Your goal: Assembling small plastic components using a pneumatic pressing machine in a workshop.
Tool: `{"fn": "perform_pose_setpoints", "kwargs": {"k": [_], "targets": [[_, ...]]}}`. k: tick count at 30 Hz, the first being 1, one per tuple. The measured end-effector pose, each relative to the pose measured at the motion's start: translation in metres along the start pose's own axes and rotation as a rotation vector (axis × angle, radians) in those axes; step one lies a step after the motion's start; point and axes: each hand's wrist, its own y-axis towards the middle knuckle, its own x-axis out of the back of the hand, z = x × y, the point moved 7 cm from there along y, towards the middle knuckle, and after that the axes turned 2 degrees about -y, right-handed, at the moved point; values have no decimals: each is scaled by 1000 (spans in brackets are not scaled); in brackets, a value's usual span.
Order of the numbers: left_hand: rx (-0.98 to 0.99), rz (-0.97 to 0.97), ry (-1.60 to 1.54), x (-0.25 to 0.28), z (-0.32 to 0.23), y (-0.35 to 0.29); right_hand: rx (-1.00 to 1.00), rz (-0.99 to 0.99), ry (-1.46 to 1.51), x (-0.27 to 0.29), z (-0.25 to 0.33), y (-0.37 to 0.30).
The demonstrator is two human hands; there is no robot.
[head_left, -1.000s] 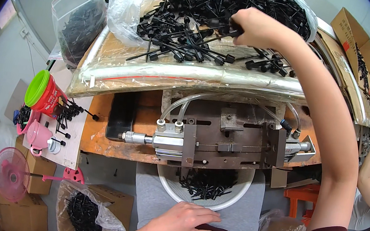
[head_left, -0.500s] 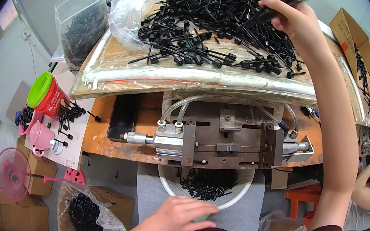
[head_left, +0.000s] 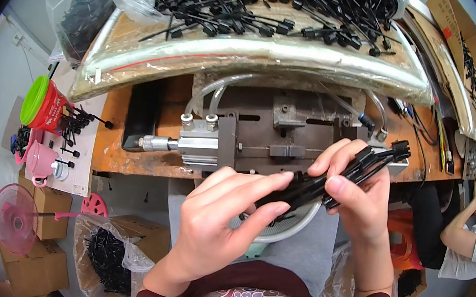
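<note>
Fingers of the left hand (head_left: 213,223) and right hand (head_left: 365,210) grip a bunch of black sticks (head_left: 363,166) between them, above the basket (head_left: 298,227), before the machine (head_left: 286,150). Some sticks could slip and fall, because the bunch looks fat and uneven. Left arm slants in; right arm stands straighter, thumb on the near side.
</note>
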Motion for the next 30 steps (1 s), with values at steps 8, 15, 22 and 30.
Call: {"fn": "perform_pose_setpoints", "kwargs": {"k": [8,15,22,30], "targets": [[118,168,-87,-24,10,-5,32,-38,57,4,-25,-20],[-156,9,310,-28,-5,-3,14,-226,-19,11,-12,-25],[-408,-137,569,-35,-8,2,86,-327,-105,18,-13,-39],[-444,-214,558,-25,-3,8,84,-326,-276,18,-16,-45]]}}
